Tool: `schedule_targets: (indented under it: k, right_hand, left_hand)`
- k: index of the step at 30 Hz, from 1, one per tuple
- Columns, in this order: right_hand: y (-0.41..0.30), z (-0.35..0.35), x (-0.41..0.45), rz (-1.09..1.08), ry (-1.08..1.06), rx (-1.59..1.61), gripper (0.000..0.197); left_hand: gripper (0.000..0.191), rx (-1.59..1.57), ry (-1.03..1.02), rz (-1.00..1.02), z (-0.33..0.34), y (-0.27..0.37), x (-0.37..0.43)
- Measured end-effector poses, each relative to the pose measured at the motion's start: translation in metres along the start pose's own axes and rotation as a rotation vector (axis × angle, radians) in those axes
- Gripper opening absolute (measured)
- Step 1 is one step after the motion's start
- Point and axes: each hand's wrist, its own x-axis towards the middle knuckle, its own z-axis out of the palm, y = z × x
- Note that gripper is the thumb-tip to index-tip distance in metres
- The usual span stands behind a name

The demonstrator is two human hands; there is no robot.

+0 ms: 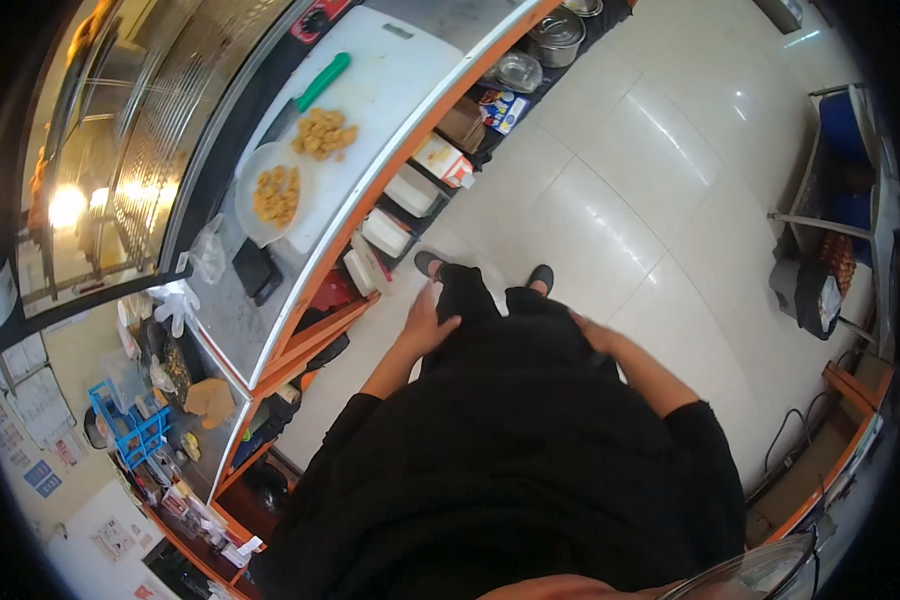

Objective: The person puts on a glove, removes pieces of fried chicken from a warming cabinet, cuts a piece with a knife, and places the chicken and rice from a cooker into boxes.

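Note:
My left hand (pixel 424 321) hangs beside my left thigh, thumb apart from the other fingers, with nothing seen in it. By the other thigh, against the black trousers (pixel 461 341), is my right hand (pixel 597 334); its fingers are blurred and partly hidden. Up on the counter to my left lies a white cutting board (pixel 390 97). A heap of small light-brown food pieces (pixel 322 133) rests on it, near a green-handled knife (pixel 322 82). More such pieces fill part of a whitish bowl (pixel 249 217), which overlaps the board's near corner.
Behind the board stands a glass display case (pixel 120 150), lit inside. A dark phone-like device (pixel 257 271) and a clear plastic bag (pixel 208 251) lie by the bowl. Boxes (pixel 414 190) and lidded pots (pixel 557 37) crowd the shelf below. A rack (pixel 821 225) stands to the right.

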Motion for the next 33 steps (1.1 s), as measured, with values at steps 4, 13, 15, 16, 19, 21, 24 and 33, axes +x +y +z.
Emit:
schedule_targets:
  k: [4,13,15,16,19,21,24,33]
  right_hand:
    - [0.010,0.004,-0.009,0.217,0.053,-0.062,0.116]
    - [-0.051,0.021,0.076,-0.061,-0.223,0.064,0.058]
    - [-0.070,0.004,0.085,-0.093,-0.308,0.555,0.036]
    - [-0.077,-0.004,0.091,-0.233,-0.099,0.496,0.026]
    - [-0.096,-0.046,0.131,-0.522,0.259,0.537,0.018]
    - [-0.119,-0.079,0.170,-0.612,0.360,0.552,0.018]
    - [-0.166,-0.127,0.232,-0.603,0.570,0.506,0.019]
    - [-0.285,-0.275,0.393,-0.727,0.819,0.218,0.020]
  left_hand:
    - [0.129,-0.290,-0.705,-0.818,0.043,-0.011,-0.004]
    - [0.040,-0.123,-0.431,-0.218,0.040,-0.024,0.120]
    - [0.035,-0.090,-0.274,-0.332,0.015,-0.001,0.180]
    - [0.034,-0.052,-0.206,-0.299,-0.003,0.017,0.212]
    - [0.024,-0.033,0.134,-0.218,-0.029,0.034,0.297]
    - [0.017,0.080,0.359,-0.049,-0.041,0.039,0.346]
    - [0.023,0.146,0.384,-0.113,-0.052,0.054,0.417]
    - [0.043,0.656,0.507,0.024,-0.062,-0.047,0.596]
